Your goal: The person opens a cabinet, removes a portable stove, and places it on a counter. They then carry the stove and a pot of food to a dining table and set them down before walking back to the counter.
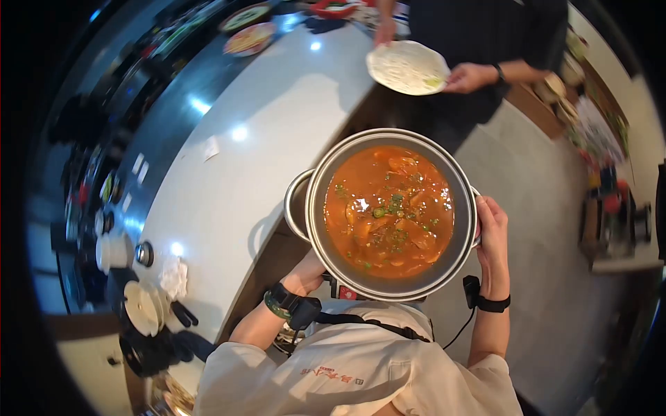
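A wide steel pot (320,258) of red-orange soup (388,215) is in front of my body, with chopped green herbs floating in the middle. My right hand (491,222) is closed round the pot's right handle. On the other side, my left hand (307,272) reaches under the pot's lower left rim, and its fingers are hidden there. The left loop handle (297,206) stands free above it. A black and red object (343,290) shows just below the pot's near edge; its kind is mostly hidden.
A pale counter (229,187) runs along the left, with a crumpled tissue (173,279) and plates (144,308) at its near end. Ahead, another person in dark clothes holds a white plate (406,67) with both hands. Shelves with goods line the right, beyond the grey floor (548,243).
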Available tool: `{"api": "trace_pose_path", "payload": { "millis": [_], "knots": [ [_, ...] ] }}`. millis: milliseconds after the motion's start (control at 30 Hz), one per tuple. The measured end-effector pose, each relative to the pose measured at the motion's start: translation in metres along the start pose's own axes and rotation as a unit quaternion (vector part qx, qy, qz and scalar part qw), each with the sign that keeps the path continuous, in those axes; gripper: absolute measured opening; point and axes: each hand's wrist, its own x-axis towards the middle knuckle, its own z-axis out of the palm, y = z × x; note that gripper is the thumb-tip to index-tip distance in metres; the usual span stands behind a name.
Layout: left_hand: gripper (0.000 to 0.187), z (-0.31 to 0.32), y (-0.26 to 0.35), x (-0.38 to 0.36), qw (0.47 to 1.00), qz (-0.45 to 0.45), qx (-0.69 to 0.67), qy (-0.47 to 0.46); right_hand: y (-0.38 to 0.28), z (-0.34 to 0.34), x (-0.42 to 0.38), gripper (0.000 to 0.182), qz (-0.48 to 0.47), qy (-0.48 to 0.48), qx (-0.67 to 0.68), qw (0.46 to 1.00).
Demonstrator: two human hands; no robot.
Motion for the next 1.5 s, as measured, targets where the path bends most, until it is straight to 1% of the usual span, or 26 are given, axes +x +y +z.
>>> {"api": "trace_pose_path", "payload": {
  "millis": [133, 200, 233, 367, 433, 467, 500, 567, 633, 667, 700, 733, 767, 833, 867, 900, 933, 1000, 1133, 1167, 1233, 1333, 1367, 1400, 1500],
  "knots": [
    [0.036, 0.023, -0.025, 0.018, 0.995, -0.066, 0.016, -0.067, 0.006, -0.058, -0.045, 0.024, 0.014, 0.077, 0.025, 0.997],
    [0.037, 0.048, -0.034, 0.03, 0.989, -0.097, 0.032, -0.103, 0.007, -0.091, -0.062, 0.024, 0.013, 0.116, 0.037, 0.992],
    [0.037, 0.045, -0.036, 0.03, 0.986, -0.106, 0.047, -0.119, 0.017, -0.091, -0.076, 0.024, 0.006, 0.142, 0.042, 0.989],
    [0.037, 0.109, -0.059, 0.06, 0.963, -0.172, 0.102, -0.179, 0.024, -0.167, -0.094, 0.023, -0.004, 0.219, 0.058, 0.974],
    [0.037, 0.154, -0.072, 0.073, 0.956, -0.174, 0.122, -0.2, 0.028, -0.208, -0.099, 0.025, -0.021, 0.259, 0.062, 0.964],
    [0.037, 0.137, -0.064, 0.053, 0.951, -0.183, 0.126, -0.217, 0.024, -0.182, -0.13, 0.026, -0.025, 0.286, 0.054, 0.956],
    [0.037, 0.165, -0.068, 0.059, 0.943, -0.179, 0.163, -0.229, 0.023, -0.203, -0.132, 0.026, -0.021, 0.302, 0.057, 0.952],
    [0.037, 0.211, -0.089, 0.074, 0.933, -0.18, 0.178, -0.256, 0.022, -0.247, -0.141, 0.026, -0.007, 0.329, 0.061, 0.942],
    [0.038, 0.249, -0.109, 0.089, 0.923, -0.185, 0.197, -0.274, 0.032, -0.286, -0.151, 0.025, -0.015, 0.366, 0.055, 0.929],
    [0.039, 0.27, -0.116, 0.093, 0.918, -0.204, 0.195, -0.278, 0.035, -0.307, -0.152, 0.025, -0.021, 0.38, 0.052, 0.923],
    [0.041, 0.268, -0.098, 0.08, 0.913, -0.21, 0.187, -0.297, 0.022, -0.286, -0.167, 0.023, -0.019, 0.403, 0.065, 0.913],
    [0.043, 0.287, -0.104, 0.078, 0.909, -0.202, 0.189, -0.312, 0.033, -0.299, -0.178, 0.023, -0.025, 0.42, 0.077, 0.904],
    [0.045, 0.306, -0.1, 0.073, 0.887, -0.132, 0.221, -0.384, 0.037, -0.316, -0.182, 0.022, -0.03, 0.434, 0.084, 0.896],
    [0.046, 0.344, -0.132, 0.103, 0.868, -0.2, 0.199, -0.409, 0.042, -0.354, -0.186, 0.022, -0.037, 0.455, 0.1, 0.884],
    [0.041, 0.363, -0.147, 0.111, 0.871, -0.214, 0.201, -0.395, 0.043, -0.371, -0.19, 0.022, -0.036, 0.466, 0.108, 0.877],
    [0.04, 0.382, -0.159, 0.118, 0.868, -0.219, 0.21, -0.394, 0.044, -0.388, -0.191, 0.021, -0.041, 0.478, 0.115, 0.87],
    [0.038, 0.397, -0.152, 0.127, 0.865, -0.23, 0.207, -0.395, 0.027, -0.391, -0.184, 0.021, -0.036, 0.484, 0.106, 0.868],
    [0.038, 0.419, -0.179, 0.135, 0.851, -0.228, 0.223, -0.417, 0.04, -0.411, -0.199, 0.021, -0.046, 0.5, 0.11, 0.858],
    [0.037, 0.498, -0.226, 0.16, 0.815, -0.26, 0.256, -0.451, 0.061, -0.485, -0.203, 0.02, -0.06, 0.556, 0.121, 0.82],
    [0.036, 0.519, -0.207, 0.166, 0.817, -0.256, 0.236, -0.46, 0.029, -0.492, -0.192, 0.02, -0.048, 0.567, 0.096, 0.817],
    [0.035, 0.552, -0.221, 0.172, 0.818, -0.23, 0.24, -0.47, 0.037, -0.518, -0.196, 0.022, -0.042, 0.585, 0.091, 0.805],
    [0.034, 0.609, -0.258, 0.199, 0.771, -0.284, 0.269, -0.502, 0.053, -0.577, -0.197, 0.024, -0.072, 0.592, 0.114, 0.794],
    [0.033, 0.632, -0.272, 0.207, 0.769, -0.281, 0.261, -0.511, 0.056, -0.601, -0.195, 0.024, -0.069, 0.598, 0.116, 0.79],
    [0.037, 0.614, -0.256, 0.203, 0.742, -0.26, 0.29, -0.545, 0.049, -0.572, -0.203, 0.024, -0.077, 0.606, 0.112, 0.784],
    [0.034, 0.626, -0.278, 0.218, 0.715, -0.263, 0.311, -0.568, 0.07, -0.588, -0.213, 0.025, -0.087, 0.619, 0.127, 0.771]
  ]
}}
